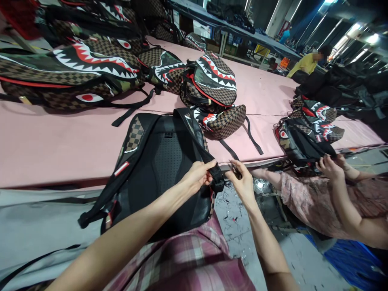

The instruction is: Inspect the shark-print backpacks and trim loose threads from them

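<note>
A black backpack (169, 161) lies back side up across my lap and the table edge, its padded back panel and both shoulder straps showing. My left hand (200, 174) is closed on the right-hand shoulder strap (216, 171) near its lower end, thumb along the top. Just to the right, my right hand (242, 182) is closed around a small dark metal tool (236, 170), which looks like thread snips and is mostly covered by the fingers. A small gap separates the right hand from the strap.
The pink table (54, 149) bears several shark-mouth backpacks (215, 79), with a large one (91, 68) at left. At right, a co-worker's hands (332, 166) handle another backpack (298, 141). Thread scraps litter the floor (235, 226). A blue crate (351, 262) stands lower right.
</note>
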Available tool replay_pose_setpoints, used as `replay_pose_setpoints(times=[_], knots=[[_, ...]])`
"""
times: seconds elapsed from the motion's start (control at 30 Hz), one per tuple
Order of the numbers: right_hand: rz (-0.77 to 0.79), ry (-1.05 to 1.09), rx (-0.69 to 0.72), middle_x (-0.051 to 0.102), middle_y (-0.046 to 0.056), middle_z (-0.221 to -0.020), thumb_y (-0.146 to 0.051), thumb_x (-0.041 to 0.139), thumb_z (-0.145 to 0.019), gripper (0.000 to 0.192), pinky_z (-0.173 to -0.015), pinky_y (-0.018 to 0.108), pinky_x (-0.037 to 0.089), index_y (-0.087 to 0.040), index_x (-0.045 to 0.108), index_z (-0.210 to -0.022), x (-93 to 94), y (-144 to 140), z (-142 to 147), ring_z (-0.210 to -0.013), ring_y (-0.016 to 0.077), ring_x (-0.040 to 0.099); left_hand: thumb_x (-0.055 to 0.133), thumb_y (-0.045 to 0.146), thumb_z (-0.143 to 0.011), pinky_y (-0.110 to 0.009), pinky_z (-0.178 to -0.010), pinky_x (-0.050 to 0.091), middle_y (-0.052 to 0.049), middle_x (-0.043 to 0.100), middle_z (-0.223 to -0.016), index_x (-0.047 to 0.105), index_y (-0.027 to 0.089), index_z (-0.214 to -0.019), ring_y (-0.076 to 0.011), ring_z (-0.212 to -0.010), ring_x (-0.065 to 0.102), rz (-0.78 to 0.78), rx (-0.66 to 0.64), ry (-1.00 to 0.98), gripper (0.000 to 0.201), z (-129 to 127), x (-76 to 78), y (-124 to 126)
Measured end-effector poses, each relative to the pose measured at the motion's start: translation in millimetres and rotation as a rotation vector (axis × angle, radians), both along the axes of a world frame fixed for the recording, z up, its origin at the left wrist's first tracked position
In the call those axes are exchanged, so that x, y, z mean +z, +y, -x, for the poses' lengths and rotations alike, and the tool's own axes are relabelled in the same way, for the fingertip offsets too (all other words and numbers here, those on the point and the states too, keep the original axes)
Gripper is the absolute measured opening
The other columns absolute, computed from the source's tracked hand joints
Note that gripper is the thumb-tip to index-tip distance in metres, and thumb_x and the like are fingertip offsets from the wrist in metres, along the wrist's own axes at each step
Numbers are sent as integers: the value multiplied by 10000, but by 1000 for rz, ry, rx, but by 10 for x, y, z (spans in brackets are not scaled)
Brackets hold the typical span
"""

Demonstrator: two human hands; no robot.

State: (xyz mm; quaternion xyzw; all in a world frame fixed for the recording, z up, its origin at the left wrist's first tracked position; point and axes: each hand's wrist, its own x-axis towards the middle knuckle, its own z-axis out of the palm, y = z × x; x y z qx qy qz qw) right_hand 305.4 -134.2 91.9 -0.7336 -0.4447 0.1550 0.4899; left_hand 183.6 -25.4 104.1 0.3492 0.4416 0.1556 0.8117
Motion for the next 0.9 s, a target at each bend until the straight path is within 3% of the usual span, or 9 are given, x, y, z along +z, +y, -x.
replay_pose_setpoints(times=[0.07,0.17,0.33,0.43,0.6,0.9], knots=[[9,-204,44,640,46,-972,-335,604,-778,352,-734,292,419,-204,553,-1101,73,-123,8,-830,178,578,687,359,-688,-169,-285,232,20,460,-358,485,129,-504,-59,-281,401,0,-1,9,357,-15,5,-3],[-24,-523,150,659,52,-881,-295,547,-847,185,-709,305,388,-192,590,-995,164,-232,41,-782,179,560,702,352,-671,-161,-283,206,18,462,-360,477,128,-500,-54,-280,400,-4,-1,23,361,-38,10,-11],[-46,-877,210,680,53,-823,-270,544,-865,146,-641,320,318,-173,618,-947,228,-218,97,-704,173,524,669,317,-712,-149,-285,208,31,453,-364,471,130,-522,-45,-279,397,-15,21,47,332,-63,5,-24],[-30,-899,173,670,38,-764,-255,530,-876,126,-625,316,307,-179,629,-891,226,-209,110,-674,161,514,648,295,-735,-146,-285,205,28,458,-366,478,125,-532,-47,-281,403,-19,35,59,315,-72,-12,-25],[-111,-644,59,669,24,-784,-246,528,-879,112,-641,285,357,-182,616,-902,201,-267,64,-687,146,543,659,285,-724,-150,-281,180,19,448,-350,465,123,-500,-46,-270,376,8,38,62,337,-80,-57,-8],[-45,-631,158,682,33,-821,-279,562,-857,128,-702,309,340,-183,634,-902,135,-252,-18,-736,158,555,678,291,-709,-144,-286,152,46,409,-349,463,128,-517,-27,-267,316,79,23,30,331,-86,-114,22]])
